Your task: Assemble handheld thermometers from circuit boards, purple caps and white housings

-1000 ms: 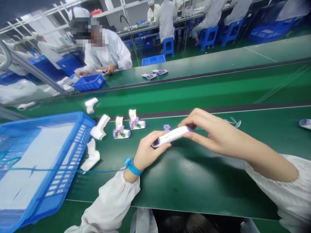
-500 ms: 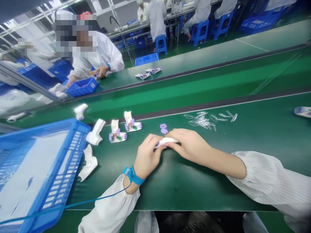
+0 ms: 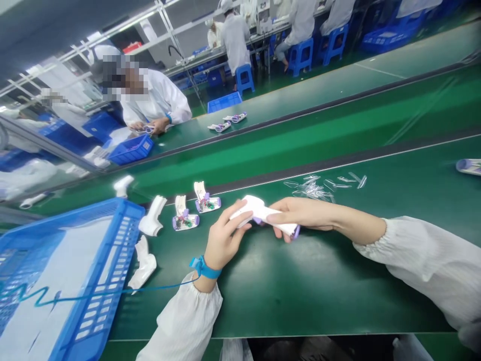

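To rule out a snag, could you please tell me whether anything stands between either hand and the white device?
Nothing visible does: the left hand and right hand both hold the device directly.

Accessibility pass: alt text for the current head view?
A person's left hand and right hand hold a white, purple-trimmed, angled housing over a green workbench. To the left are two open shells with wiring, white shell parts and a blue basket; clear plastic pieces lie beyond the right hand.
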A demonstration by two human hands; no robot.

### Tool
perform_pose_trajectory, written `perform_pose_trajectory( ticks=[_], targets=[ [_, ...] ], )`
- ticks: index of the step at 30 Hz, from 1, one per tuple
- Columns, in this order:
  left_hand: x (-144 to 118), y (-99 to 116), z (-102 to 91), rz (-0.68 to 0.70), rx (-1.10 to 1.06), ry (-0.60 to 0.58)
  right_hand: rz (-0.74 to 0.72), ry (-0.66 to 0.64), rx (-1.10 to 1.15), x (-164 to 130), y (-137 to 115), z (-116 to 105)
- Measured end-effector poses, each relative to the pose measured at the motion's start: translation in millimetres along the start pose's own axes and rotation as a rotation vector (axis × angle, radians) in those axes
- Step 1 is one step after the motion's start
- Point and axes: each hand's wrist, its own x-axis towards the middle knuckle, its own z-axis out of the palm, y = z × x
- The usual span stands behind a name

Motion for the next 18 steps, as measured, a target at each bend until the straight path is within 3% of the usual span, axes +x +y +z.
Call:
perform_pose_trajectory(
  ticks=[1,3,8,13,18],
  targets=[
    [0.3,1.0,-0.3,0.039,-0.018,-0.003,0.038,-0.110,0.031,-0.4,1.7,0.2],
    [-0.2,4.3,0.9,0.124,-0.042,0.029,0.080,-0.207,0.118,-2.5,4.2,5.8],
    [-5.4,17.4,7.0,0.143,-0.072,0.190,0.088,-0.119,0.364,-11.3,3.6,33.1],
    [-7.1,22.1,8.1,0.076,-0.047,0.157,0.129,-0.122,0.518,-6.0,13.1,40.4],
    [-6.1,11.3,6.8,0.040,-0.103,0.136,0.080,-0.146,0.530,4.0,26.0,35.2]
  ],
)
